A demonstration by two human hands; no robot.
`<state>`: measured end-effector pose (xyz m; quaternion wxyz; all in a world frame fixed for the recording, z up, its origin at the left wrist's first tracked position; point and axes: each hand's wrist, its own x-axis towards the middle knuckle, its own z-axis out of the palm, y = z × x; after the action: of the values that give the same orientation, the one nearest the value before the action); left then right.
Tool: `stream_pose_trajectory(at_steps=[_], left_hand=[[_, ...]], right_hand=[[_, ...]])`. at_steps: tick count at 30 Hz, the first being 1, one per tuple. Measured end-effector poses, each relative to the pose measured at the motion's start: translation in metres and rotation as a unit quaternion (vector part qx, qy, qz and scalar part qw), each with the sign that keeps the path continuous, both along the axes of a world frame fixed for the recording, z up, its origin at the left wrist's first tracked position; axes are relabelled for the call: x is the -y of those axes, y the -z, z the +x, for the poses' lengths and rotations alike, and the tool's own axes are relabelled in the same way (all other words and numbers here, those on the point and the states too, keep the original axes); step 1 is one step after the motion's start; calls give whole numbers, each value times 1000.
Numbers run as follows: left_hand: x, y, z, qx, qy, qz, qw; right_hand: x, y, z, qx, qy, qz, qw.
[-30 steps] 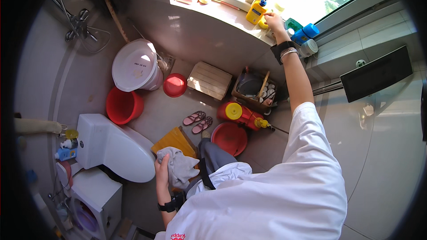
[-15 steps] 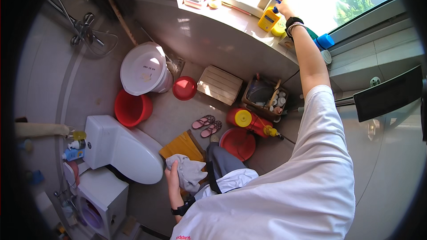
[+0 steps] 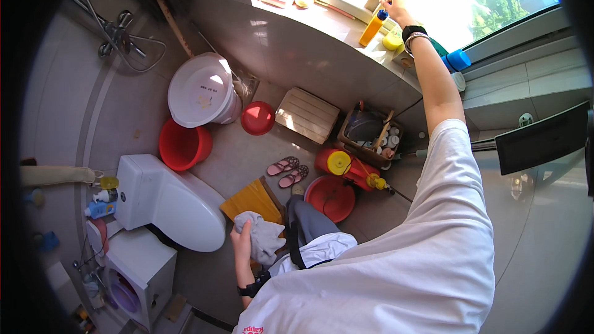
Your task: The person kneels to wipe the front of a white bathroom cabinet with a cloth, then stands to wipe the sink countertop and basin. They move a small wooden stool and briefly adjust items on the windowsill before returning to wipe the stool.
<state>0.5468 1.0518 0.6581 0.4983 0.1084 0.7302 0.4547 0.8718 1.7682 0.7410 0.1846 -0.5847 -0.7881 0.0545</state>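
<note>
My left hand (image 3: 242, 239) is closed around a crumpled grey cloth (image 3: 262, 238), held low in front of my body above a tan board (image 3: 252, 203). Up at the windowsill (image 3: 337, 29), my outstretched right hand (image 3: 398, 10) has its fingers closed at the blue top of a yellow pump bottle (image 3: 373, 29). That bottle shows its narrow side. Beside it, under my right wrist, stands a lighter yellow container (image 3: 392, 39). A blue-capped item (image 3: 456, 59) lies to the right of my forearm.
A white bucket (image 3: 201, 89), a red bucket (image 3: 184, 144), a small red basin (image 3: 257, 118), a wooden stool (image 3: 307, 115) and a filled crate (image 3: 371, 133) stand on the floor. The toilet (image 3: 179, 210) is at left, sandals (image 3: 288, 172) in the middle.
The yellow bottle has turned from its broad labelled face to its narrow side, with my right hand still at its top. My left hand keeps the cloth in nearly the same place.
</note>
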Motion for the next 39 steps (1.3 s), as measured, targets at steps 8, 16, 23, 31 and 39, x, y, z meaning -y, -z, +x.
stream_pose_trajectory(at_steps=[8, 16, 23, 31, 39], left_hand=[[1, 2, -1, -5, 3, -6, 1000], [-5, 1, 0, -12, 7, -13, 1000], [-4, -3, 5, -25, 16, -4, 1000], [-7, 4, 6, -4, 4, -12, 1000], [-11, 6, 7, 13, 30, -43, 999]], right_hand=[[15, -43, 5, 152, -65, -140, 976], [2, -27, 20, 101, -35, -79, 991], [-26, 5, 42, 37, -44, 21, 998], [-39, 0, 44, 81, 67, -44, 994], [-59, 2, 49, 93, 70, 31, 993]])
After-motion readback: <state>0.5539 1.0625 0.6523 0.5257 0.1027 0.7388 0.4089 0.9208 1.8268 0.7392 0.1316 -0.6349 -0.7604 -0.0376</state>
